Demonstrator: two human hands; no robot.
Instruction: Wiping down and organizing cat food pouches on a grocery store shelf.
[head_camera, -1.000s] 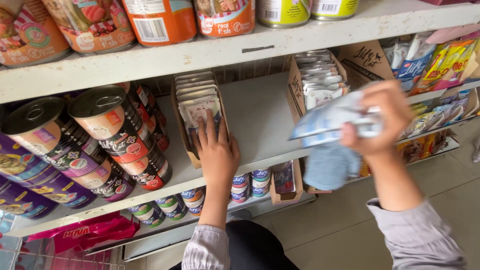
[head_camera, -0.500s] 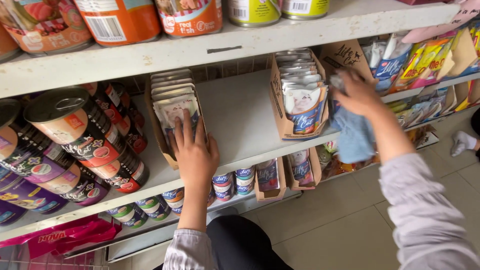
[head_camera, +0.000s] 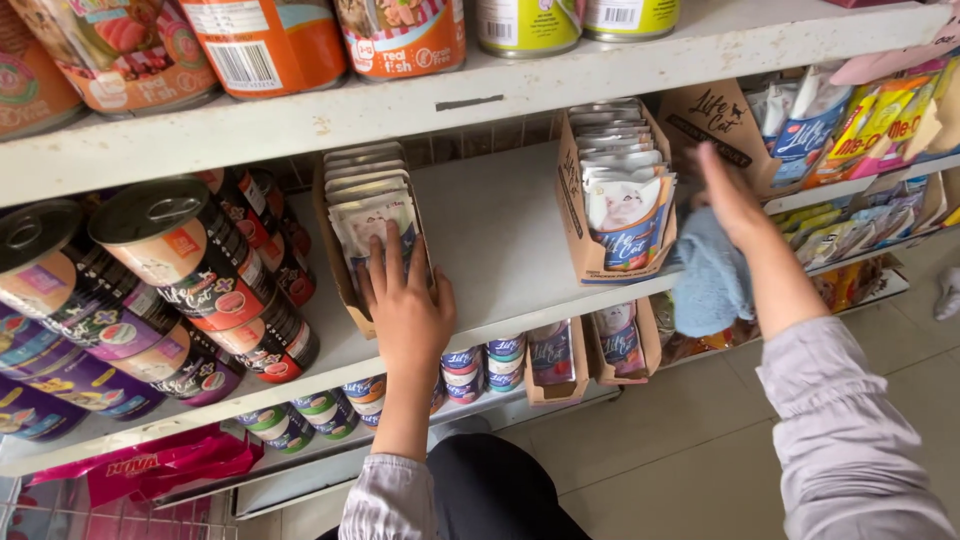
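A: Store aisle, seen from above: your right hand (head_camera: 733, 198) now sits at 2 o'clock, against the shelf (head_camera: 500, 235) just beside the right pouch carton (head_camera: 612, 200). 1 second ago that hand hung out in the aisle gripping the blue cloth (head_camera: 712, 282) in front of the shelves; half a second ago it was closing on the carton.

B: And the cloth?

A: It has travelled in with the hand and now hangs below the palm, draped over the shelf edge at 3 o'clock, touching the carton's right side. That puts the cloth in contact with the shelf surface rather than in the air.

B: How is that hand set?

A: Fingers stretched nearly flat toward the back of the shelf, palm down on the cloth's top. Whether the thumb pinches the cloth, you cannot tell; it is hidden.

B: Your left hand (head_camera: 405, 300)?

A: It has barely moved over the 3 frames. It rests spread wide, fingers fanned, on the front of the left pouch carton (head_camera: 368, 215) at 10 o'clock, holding nothing. Lying cans (head_camera: 190, 270) fill the shelf at 9 o'clock, well apart from either hand.
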